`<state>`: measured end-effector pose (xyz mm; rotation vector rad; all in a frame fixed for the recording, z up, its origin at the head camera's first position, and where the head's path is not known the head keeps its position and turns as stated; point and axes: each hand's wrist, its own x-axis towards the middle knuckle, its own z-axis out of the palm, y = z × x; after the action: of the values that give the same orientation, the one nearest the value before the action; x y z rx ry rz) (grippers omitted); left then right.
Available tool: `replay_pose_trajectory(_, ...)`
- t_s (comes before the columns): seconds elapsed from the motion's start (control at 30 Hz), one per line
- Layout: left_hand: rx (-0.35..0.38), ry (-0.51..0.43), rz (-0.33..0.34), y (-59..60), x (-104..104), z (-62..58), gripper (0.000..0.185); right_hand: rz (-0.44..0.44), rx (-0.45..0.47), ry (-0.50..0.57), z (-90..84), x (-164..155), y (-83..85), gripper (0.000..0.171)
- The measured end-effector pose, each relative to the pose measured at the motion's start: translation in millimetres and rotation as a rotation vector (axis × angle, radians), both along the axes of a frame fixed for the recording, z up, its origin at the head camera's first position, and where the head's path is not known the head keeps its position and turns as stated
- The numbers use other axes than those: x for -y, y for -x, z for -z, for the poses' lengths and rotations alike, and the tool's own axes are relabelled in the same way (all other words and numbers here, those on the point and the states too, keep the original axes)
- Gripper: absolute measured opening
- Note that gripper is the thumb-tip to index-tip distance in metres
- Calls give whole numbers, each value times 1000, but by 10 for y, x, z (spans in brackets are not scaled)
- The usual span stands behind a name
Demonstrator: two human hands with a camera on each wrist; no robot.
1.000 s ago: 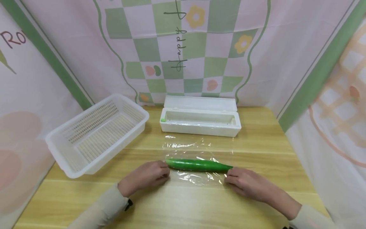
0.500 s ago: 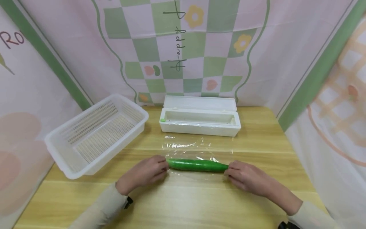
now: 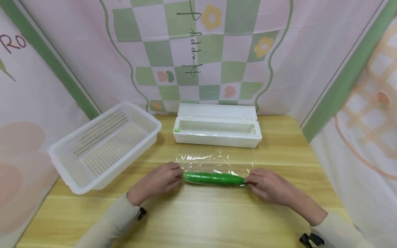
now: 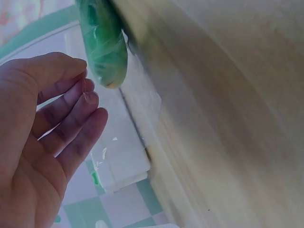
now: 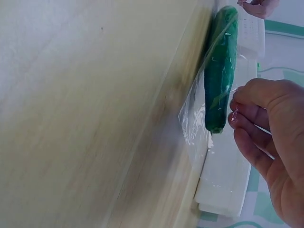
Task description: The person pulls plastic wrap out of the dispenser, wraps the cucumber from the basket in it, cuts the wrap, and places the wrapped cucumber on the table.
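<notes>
A long green cucumber [image 3: 214, 178] lies crosswise between my hands, with clear cling film [image 3: 203, 157] over it and spread on the table behind it. At its left end, my left hand [image 3: 159, 182] pinches a bit of film between thumb and fingertips; the left wrist view shows this hand [image 4: 52, 109] just beside the cucumber's pale tip [image 4: 111, 78]. My right hand [image 3: 271, 186] pinches film by the narrower right end. In the right wrist view, film [image 5: 192, 126] drapes along the cucumber [image 5: 221, 76] near that hand [image 5: 270, 123].
Behind the film stands a long white film dispenser box [image 3: 217, 139], its lid [image 3: 217, 111] raised, with a small green piece [image 3: 176, 130] at its left corner. A white slotted basket [image 3: 105, 172] sits at the left on the wooden table [image 3: 198, 224]. Patterned cloth [image 3: 204, 51] hangs behind.
The near edge of the film, flat in front of the cucumber a second ago, has been lifted and folded over it. Both hands have moved slightly away from me.
</notes>
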<state>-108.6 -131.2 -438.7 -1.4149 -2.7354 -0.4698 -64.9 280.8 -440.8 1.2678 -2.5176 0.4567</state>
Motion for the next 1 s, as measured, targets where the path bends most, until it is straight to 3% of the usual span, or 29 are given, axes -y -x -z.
replay_pose_trajectory(0.23,12,22,-31,65,-28,-33,7,57,69,-11,-1,-29,36,28)
replay_pose_trajectory(0.57,110,0,-81,157,-58,-33,6,131,207,-56,-60,-42,81,26)
replay_pose_trajectory(1.0,158,-26,-132,310,-98,31,6,132,143,-67,-16,-29,171,21)
